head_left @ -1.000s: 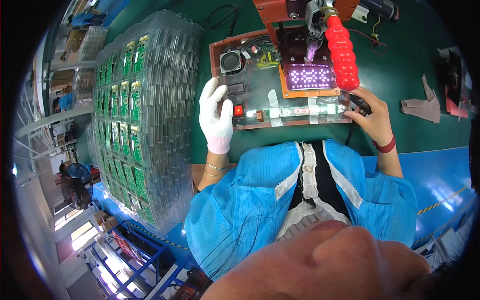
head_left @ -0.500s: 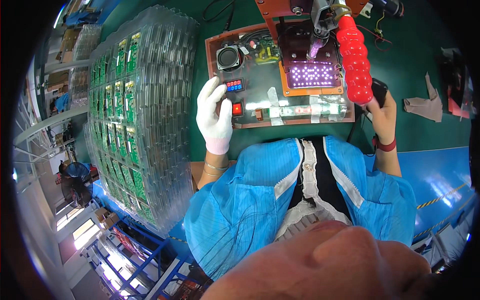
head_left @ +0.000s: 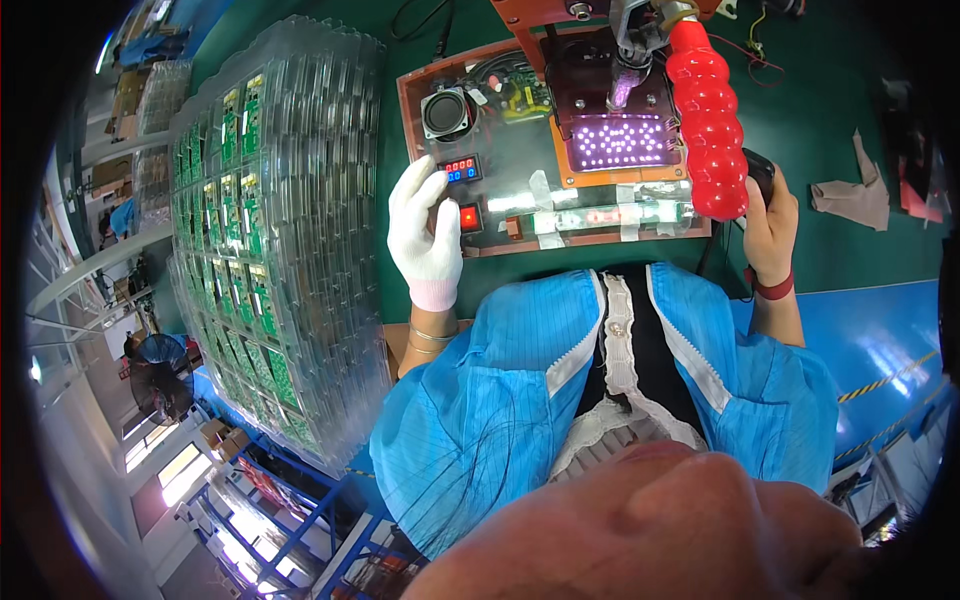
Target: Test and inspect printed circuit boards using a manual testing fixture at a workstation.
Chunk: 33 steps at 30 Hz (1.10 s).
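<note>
Seemingly checking glowing white-dotted rectangular panel point(head_left: 620, 141) in orange-based clamp fixture point(head_left: 625, 178), gripping black rounded handheld device point(head_left: 760, 172) in bare right hand point(head_left: 770, 228), resting white-gloved left hand point(head_left: 425, 235) loosely spread near red-and-blue digital meter point(head_left: 461, 169), probably needing steady reading of dots next.

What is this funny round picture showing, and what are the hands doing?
The person wears a camera on their head, looking down; its wide lens bends straight edges. Their own left hand, gloved in white, is empty, beside a small lit display. Their bare right hand holds a black object, partly hidden. The green table carries a box with a glowing panel and, to its left, clear trays holding green boards. A bumpy red handle shows near the right hand.
</note>
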### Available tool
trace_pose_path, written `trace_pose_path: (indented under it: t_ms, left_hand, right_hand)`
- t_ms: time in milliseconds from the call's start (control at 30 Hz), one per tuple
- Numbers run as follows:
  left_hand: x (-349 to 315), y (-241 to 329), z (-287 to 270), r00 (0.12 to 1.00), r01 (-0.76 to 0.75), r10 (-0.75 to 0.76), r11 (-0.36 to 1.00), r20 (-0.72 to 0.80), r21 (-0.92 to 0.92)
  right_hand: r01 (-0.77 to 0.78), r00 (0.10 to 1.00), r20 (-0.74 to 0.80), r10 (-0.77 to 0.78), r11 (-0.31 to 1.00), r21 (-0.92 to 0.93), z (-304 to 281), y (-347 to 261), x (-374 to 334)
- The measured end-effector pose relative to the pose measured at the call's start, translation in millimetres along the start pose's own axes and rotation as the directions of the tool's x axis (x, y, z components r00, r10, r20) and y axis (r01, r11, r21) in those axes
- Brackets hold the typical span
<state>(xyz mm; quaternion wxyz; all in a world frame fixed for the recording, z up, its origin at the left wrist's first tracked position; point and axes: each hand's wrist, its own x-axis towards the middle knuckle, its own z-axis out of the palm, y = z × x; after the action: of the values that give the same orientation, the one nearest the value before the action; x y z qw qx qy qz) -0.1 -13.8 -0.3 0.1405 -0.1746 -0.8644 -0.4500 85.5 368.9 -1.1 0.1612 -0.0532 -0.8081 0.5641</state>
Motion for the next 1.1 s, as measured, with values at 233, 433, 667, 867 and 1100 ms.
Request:
trace_pose_path:
  t_ms: [233,433,667,867,1100]
  left_hand:
    - [1.3,0.2,0.3,1.000,-0.020,0.020,1.000,0.001,0.014]
    - [0.9,0.4,1.2,1.000,-0.019,0.019,1.000,-0.010,0.024]
    - [0.7,-0.3,1.4,1.000,-0.022,0.022,0.999,-0.014,0.030]
    - [0.3,-0.2,2.0,1.000,-0.013,0.014,1.000,-0.021,0.005]
    - [0.6,0.1,1.5,1.000,-0.019,0.019,1.000,-0.018,0.017]
  right_hand:
    - [0.017,1.000,0.001,-0.017,0.998,-0.053,-0.4,0.2,0.6]
    - [0.038,0.999,0.020,-0.037,0.998,-0.057,-1.0,0.2,0.1]
    - [0.008,1.000,0.014,-0.008,0.998,-0.055,-2.1,0.6,-1.2]
    - [0.024,1.000,0.017,-0.023,0.998,-0.055,-0.2,0.3,-1.3]
    - [0.023,0.999,0.029,-0.021,0.996,-0.089,-1.7,-0.9,-1.3]
